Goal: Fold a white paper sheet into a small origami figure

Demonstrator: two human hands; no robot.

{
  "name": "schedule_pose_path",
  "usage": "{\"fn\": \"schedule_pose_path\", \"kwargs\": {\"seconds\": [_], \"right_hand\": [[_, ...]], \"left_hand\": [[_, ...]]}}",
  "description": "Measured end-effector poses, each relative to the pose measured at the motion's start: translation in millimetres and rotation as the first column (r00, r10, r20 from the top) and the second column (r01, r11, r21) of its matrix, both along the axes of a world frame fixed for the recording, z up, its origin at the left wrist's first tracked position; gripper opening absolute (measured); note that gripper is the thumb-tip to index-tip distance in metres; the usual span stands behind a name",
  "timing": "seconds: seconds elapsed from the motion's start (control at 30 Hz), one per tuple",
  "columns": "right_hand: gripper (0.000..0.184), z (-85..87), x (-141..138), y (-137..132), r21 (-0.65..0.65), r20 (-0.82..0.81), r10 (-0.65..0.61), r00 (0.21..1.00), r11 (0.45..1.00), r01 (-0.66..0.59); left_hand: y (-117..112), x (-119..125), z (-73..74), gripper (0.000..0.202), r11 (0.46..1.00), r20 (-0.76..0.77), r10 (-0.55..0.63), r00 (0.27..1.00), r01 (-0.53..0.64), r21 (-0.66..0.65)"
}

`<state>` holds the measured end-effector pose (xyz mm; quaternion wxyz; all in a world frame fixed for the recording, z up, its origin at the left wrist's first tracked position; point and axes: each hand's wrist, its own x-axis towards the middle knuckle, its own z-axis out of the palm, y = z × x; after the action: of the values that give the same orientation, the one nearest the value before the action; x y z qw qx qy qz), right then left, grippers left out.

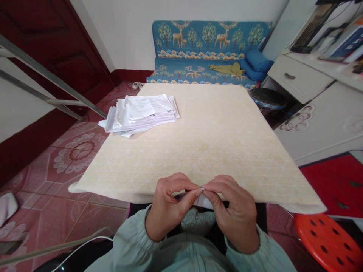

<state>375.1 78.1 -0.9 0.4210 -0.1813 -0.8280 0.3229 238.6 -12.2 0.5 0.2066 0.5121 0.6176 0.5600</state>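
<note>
The left hand (170,204) and right hand (234,211) pinch a small white strip (202,189) between closed fingers (188,183).

left hand (170,207): raised, fingers (189,184) pinched | right hand (235,214): raised, fingers (217,183) pinched | tips meeting

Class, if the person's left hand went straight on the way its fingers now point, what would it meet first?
The left hand would meet the small white sliver pinched at its fingertips, then the right hand just beyond; depth is unclear.
</note>
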Motion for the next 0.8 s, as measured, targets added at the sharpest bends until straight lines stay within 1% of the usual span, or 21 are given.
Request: {"fn": "schedule_pose_path", "kwargs": {"seconds": [0.13, 0.27, 0.37, 0.5, 0.63, 0.8], "right_hand": [[0.009, -1.5, 2, -3, -0.116, 0.055, -0.013, 0.998, 0.993, 0.019], [0.009, -4.0, 5, 0, -0.173, 0.085, -0.049, 0.995, 0.983, 0.063], [0.008, -6.7, 9, 2, -0.199, 0.092, -0.066, 0.994, 0.976, 0.083], [0.007, -9.5, 12, 1, -0.201, 0.076, -0.06, 0.995, 0.977, 0.074], [0.008, -10.2, 14, -1, -0.194, 0.071, -0.054, 0.996, 0.979, 0.067], [0.009, -11.7, 14, -2, -0.173, 0.063, -0.085, 0.994, 0.98, 0.095]], "left_hand": [[-1, 0, -0.3, 0.015, 0.99, 0.034, -0.033, 0.999, 0.037, -0.138], [-7, -2, -0.9, 0.018, 0.954, 0.073, -0.063, 0.995, 0.082, -0.29], [-12, -3, -2.0, 0.022, 0.925, 0.129, -0.058, 0.99, 0.102, -0.365], [-17, -4, -1.8, 0.023, 0.921, 0.162, -0.045, 0.986, 0.104, -0.376], [-21, -4, 0.0, 0.021, 0.925, 0.134, -0.022, 0.991, 0.071, -0.372], [-23, 0, -3.2, 0.025, 0.934, 0.131, -0.039, 0.991, 0.083, -0.347]]}}
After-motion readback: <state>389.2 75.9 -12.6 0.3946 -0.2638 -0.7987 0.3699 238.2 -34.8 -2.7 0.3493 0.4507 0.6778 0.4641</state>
